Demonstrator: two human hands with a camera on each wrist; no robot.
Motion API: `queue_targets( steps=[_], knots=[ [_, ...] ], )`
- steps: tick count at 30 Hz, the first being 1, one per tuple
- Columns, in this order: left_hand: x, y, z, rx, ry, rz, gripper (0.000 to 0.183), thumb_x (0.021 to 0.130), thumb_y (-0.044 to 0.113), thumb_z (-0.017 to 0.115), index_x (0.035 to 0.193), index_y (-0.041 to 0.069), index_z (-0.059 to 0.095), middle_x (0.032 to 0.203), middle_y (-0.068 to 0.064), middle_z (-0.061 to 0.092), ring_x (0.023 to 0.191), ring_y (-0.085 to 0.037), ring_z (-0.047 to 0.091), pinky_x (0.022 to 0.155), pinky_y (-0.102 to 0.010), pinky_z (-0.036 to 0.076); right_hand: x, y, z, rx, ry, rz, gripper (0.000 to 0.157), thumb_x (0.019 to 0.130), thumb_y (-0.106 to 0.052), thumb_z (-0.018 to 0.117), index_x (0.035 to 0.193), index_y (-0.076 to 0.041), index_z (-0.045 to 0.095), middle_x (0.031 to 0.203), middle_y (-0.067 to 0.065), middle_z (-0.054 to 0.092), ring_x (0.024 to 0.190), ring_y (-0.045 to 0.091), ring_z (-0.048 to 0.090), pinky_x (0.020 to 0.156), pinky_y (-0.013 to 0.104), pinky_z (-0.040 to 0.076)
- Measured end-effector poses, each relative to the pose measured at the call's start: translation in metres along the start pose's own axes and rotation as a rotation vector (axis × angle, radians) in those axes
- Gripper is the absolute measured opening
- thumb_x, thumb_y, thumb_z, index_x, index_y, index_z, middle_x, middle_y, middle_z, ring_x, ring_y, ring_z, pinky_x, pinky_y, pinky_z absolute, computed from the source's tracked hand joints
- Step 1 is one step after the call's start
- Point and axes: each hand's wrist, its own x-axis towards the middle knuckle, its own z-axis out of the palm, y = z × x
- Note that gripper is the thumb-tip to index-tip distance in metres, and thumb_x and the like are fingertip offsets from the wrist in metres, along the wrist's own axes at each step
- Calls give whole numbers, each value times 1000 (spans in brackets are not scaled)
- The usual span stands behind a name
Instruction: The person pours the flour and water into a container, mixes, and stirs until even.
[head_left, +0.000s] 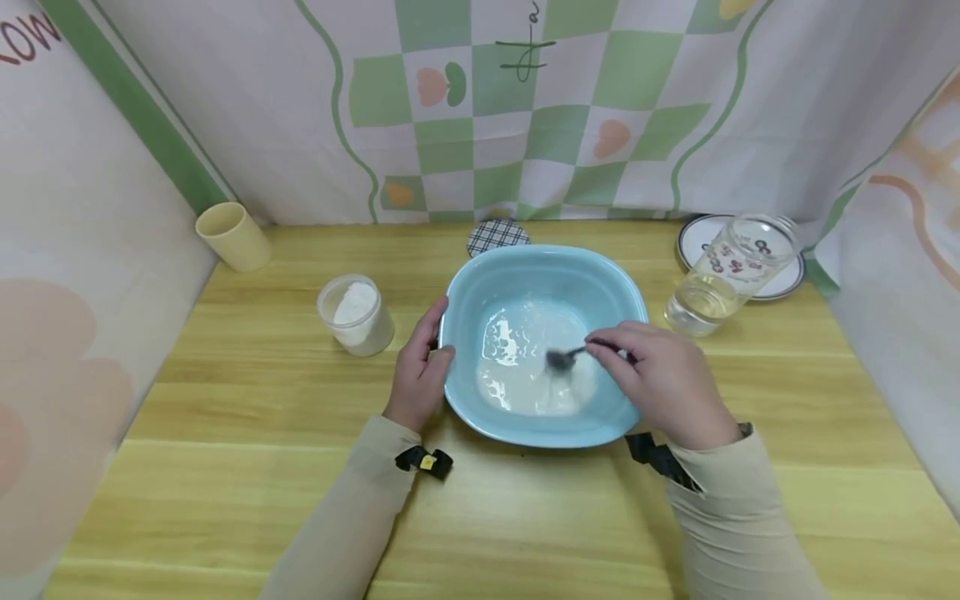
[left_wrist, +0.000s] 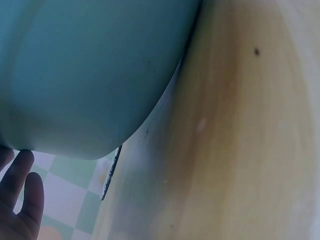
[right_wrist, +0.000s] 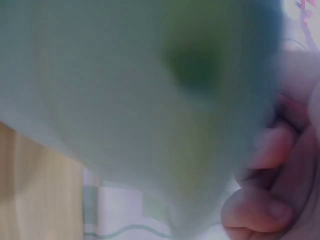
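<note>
A light blue basin [head_left: 551, 268] with pale, milky liquid [head_left: 517, 379] in its bottom stands on the table. At its left side my left hand [head_left: 418, 373] holds the rim, thumb near the top edge; the left wrist view shows its fingers [left_wrist: 17, 182] by the outer wall. Over the right rim, my right hand [head_left: 667, 379] pinches the handle of a dark spoon [head_left: 560, 361], whose blurred head is in the liquid. Curled right fingers [right_wrist: 257, 212] appear beside the basin in the right wrist view, which is blurred.
Left of the basin is a clear jar of white powder [head_left: 365, 321], with a yellow cup [head_left: 234, 237] farther back. A checked coaster [head_left: 495, 237] lies behind the basin. A glass with clear yellowish liquid [head_left: 703, 302] stands at right, before a dark-rimmed plate [head_left: 787, 282].
</note>
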Motion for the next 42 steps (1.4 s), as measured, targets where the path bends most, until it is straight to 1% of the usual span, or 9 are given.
queue_targets(
  steps=[2, 5, 11, 13, 17, 21, 30, 37, 42],
  knots=[
    [0, -1, 0, -3, -2, 4, 61, 96, 3, 45, 155, 17, 40, 144, -5, 55, 113, -24, 60, 92, -36, 57, 0, 1, -2, -33, 80, -17, 10, 88, -10, 76, 98, -12, 79, 88, -3, 74, 67, 10, 57, 55, 22, 44],
    [1, -1, 0, -3, -4, 10, 61, 96, 3, 45, 155, 18, 39, 143, -6, 56, 112, -25, 60, 91, -36, 58, -1, 2, -7, -14, 82, -18, 10, 88, -8, 76, 97, -12, 79, 88, -4, 73, 65, 8, 53, 55, 18, 42],
    [0, -1, -1, -2, -2, 15, 61, 95, 3, 45, 155, 16, 40, 142, -9, 57, 111, -26, 61, 89, -36, 58, -1, 4, -9, 116, -154, 95, 8, 92, -14, 72, 96, -14, 79, 90, -4, 73, 71, 11, 57, 58, 22, 50],
    [0, -1, -1, -6, 1, 16, 61, 95, 3, 45, 155, 15, 40, 142, -10, 57, 110, -27, 61, 88, -37, 59, 0, 4, -8, 107, -181, 109, 9, 93, -16, 72, 97, -14, 79, 91, -3, 74, 77, 13, 62, 62, 26, 54],
    [0, -2, -1, -11, 4, 17, 61, 95, 2, 45, 155, 15, 40, 140, -11, 58, 109, -28, 61, 86, -37, 59, 0, 5, -6, 3, -52, 57, 10, 91, -14, 73, 99, -13, 80, 95, 0, 76, 81, 16, 68, 66, 33, 55],
    [0, -2, -1, -15, 0, 14, 61, 96, 2, 45, 155, 16, 40, 140, -10, 59, 110, -26, 61, 87, -36, 59, -1, 4, -9, 10, 16, 19, 9, 89, -10, 75, 97, -13, 80, 93, -1, 76, 74, 11, 63, 61, 24, 51],
    [0, -2, -1, -8, 0, 7, 61, 96, 3, 45, 154, 17, 40, 139, -9, 59, 110, -26, 61, 87, -35, 59, -1, 4, -12, 141, -239, 130, 10, 94, -18, 71, 98, -16, 80, 89, -6, 73, 78, 11, 61, 63, 23, 54],
    [0, -2, 0, -17, -1, 6, 61, 96, 2, 45, 155, 16, 40, 141, -10, 58, 111, -26, 61, 88, -36, 59, -1, 13, -5, 75, 15, -32, 14, 86, -4, 77, 98, -11, 80, 90, -4, 75, 72, 7, 61, 59, 16, 48],
    [0, -3, 0, -20, -2, 2, 61, 96, 3, 45, 155, 17, 39, 141, -8, 58, 111, -25, 61, 89, -35, 58, -3, 12, -7, 187, -177, 33, 11, 92, -12, 73, 98, -17, 80, 88, -10, 72, 76, 4, 61, 64, 19, 53]
  ],
)
